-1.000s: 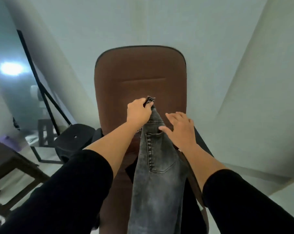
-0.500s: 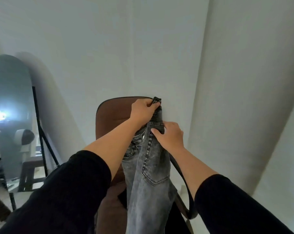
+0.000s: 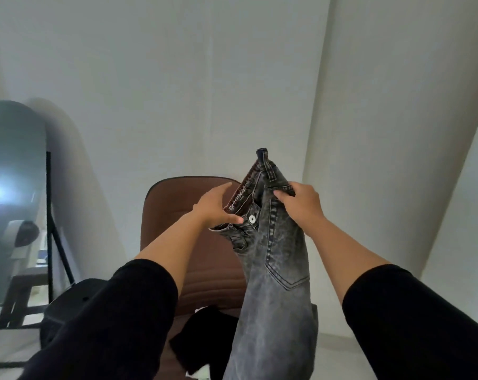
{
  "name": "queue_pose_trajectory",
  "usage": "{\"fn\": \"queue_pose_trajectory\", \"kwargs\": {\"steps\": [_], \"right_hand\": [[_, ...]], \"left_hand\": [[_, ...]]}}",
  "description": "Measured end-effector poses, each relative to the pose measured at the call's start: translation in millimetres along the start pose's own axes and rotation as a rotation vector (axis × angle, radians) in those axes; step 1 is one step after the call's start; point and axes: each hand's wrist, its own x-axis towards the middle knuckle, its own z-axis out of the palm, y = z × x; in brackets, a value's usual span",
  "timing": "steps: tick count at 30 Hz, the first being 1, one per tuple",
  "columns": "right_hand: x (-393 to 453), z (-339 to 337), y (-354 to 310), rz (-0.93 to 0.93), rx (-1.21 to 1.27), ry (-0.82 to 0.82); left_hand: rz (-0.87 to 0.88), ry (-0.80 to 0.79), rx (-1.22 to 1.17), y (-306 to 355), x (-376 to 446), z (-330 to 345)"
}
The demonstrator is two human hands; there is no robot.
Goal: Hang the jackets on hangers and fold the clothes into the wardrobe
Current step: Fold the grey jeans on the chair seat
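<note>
Right hand (image 3: pixel 301 205) pinches grey jeans (image 3: pixel 276 270) at waistband, left hand (image 3: pixel 216 208) w/ fingers straight touching it; denim prob. heavy, floppy—best held at waistband corners.

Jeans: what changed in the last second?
Right hand took hold of the jeans at the waistband and lifted them right. Left hand let go of the top; its fingers now touch the open waistband. Chair unmoved.
</note>
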Motion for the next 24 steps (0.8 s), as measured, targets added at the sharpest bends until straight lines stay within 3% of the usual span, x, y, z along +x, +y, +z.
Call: {"fn": "queue_pose_trajectory", "kwargs": {"steps": [8, 11, 15, 21, 24], "right_hand": [[8.6, -21.3, 10.1, -0.041, 0.039, -0.075], [10.5, -29.6, 18.2, -0.012, 0.03, -0.055], [9.7, -36.2, 28.0, -0.032, 0.026, -0.044], [-4.7, -28.1, 31.3, -0.021, 0.135, -0.388], [-5.1, -20.1, 27.6, -0.048, -0.005, -0.241]], "left_hand": [[0.155, 0.144, -0.306, 49.7, 16.4, 9.6], [0.151, 0.229, -0.267, 61.4, 22.7, 8.0], [0.164, 0.228, -0.165, 71.5, 22.0, 8.1], [0.164, 0.269, -0.098, 73.8, 18.8, 9.6], [0.183, 0.2, -0.116, 73.8, 10.3, 9.6]]}}
